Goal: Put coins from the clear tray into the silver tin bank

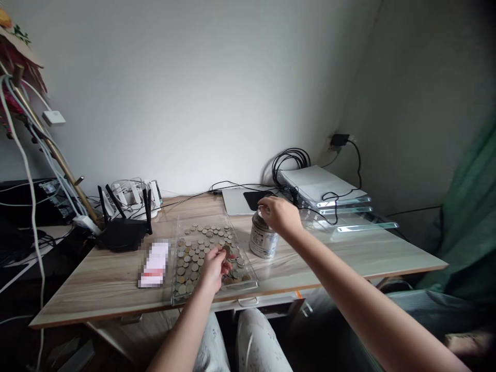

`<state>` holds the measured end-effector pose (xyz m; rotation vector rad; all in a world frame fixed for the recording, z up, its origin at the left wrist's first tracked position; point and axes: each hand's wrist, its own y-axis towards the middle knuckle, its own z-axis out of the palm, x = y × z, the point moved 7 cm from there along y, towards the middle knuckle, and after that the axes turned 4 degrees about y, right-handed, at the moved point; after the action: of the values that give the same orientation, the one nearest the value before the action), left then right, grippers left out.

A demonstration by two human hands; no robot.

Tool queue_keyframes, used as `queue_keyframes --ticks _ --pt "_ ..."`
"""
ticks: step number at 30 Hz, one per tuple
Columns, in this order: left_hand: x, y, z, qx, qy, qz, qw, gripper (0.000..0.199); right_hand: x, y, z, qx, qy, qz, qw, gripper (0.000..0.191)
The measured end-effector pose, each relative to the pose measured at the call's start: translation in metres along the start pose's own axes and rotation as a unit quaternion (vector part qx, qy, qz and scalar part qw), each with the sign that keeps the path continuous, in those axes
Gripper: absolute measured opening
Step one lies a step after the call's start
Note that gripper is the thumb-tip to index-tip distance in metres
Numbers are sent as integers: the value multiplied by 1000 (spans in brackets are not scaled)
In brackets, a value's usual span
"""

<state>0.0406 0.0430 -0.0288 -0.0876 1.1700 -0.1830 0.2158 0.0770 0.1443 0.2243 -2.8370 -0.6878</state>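
Observation:
My left hand (215, 267) is closed on a coin (226, 249), held between thumb and fingers above the clear tray (176, 299). Many loose coins (196, 247) lie spread across that tray in a single layer. Just to its right stands a round metal tin (263, 240) with a worn printed label. Over the tin's top is my right hand (279, 212), its fingers bent down at the rim. Those fingertips are partly hidden, and whether they hold a coin cannot be made out.
A blurred-out phone (154, 263) lies left of the tray. Behind it sit a black router (126, 232) and white devices with cables. A silver laptop-like slab (234, 201) lies behind the tin. Stacked clear trays (329, 188) and coiled black cable (290, 163) occupy the right back.

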Motion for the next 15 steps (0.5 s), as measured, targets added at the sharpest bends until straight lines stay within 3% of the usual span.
queue_keyframes --ticks 2,4,6,8,11,15 --pt "0 0 1 6 4 4 1000 18 30 -16 17 27 38 -52 998 27" --pt "0 0 2 14 7 8 1000 21 55 -33 48 115 82 -87 986 28" --pt "0 1 3 22 10 16 1000 21 69 -46 77 181 122 -94 971 27" --pt "0 1 3 27 12 24 999 21 71 -51 93 199 154 -83 964 26" --pt "0 1 4 38 6 27 999 20 64 -50 99 180 186 -61 964 23" --pt "0 0 5 42 -5 11 999 18 59 -46 88 136 240 -57 959 19"
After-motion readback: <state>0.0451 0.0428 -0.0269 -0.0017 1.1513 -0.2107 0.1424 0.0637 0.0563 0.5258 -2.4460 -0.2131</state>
